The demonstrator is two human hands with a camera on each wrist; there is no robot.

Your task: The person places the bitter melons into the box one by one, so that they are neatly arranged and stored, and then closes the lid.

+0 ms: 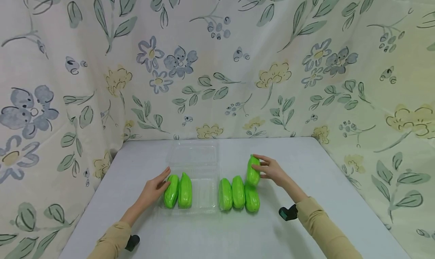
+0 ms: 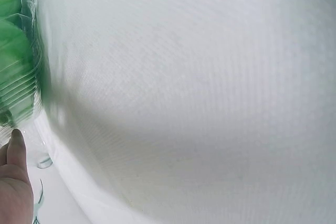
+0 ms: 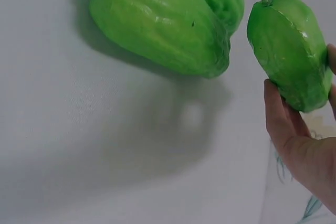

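Note:
My right hand (image 1: 273, 171) holds a bumpy, glossy green gourd (image 1: 253, 171) raised above the table, its thumb and fingers on opposite sides. In the head view this gourd overlaps one of three more green gourds (image 1: 238, 193) lying in a row to the right of a clear plastic box (image 1: 205, 198). Two gourds (image 1: 185, 193) lie side by side in the left part of the box. At the box's left side is my left hand (image 1: 152, 189), its fingers extended and the fingertips beside the leftmost gourd (image 1: 171, 193). The left wrist view shows a fingertip close to the ribbed clear wall (image 2: 23, 85).
The box's clear lid (image 1: 193, 153) lies folded back toward the far edge of the white table (image 1: 217, 236). A flower-patterned curtain (image 1: 217, 81) hangs behind the table and along both sides. Dark wrist devices (image 1: 288, 213) show near both sleeves.

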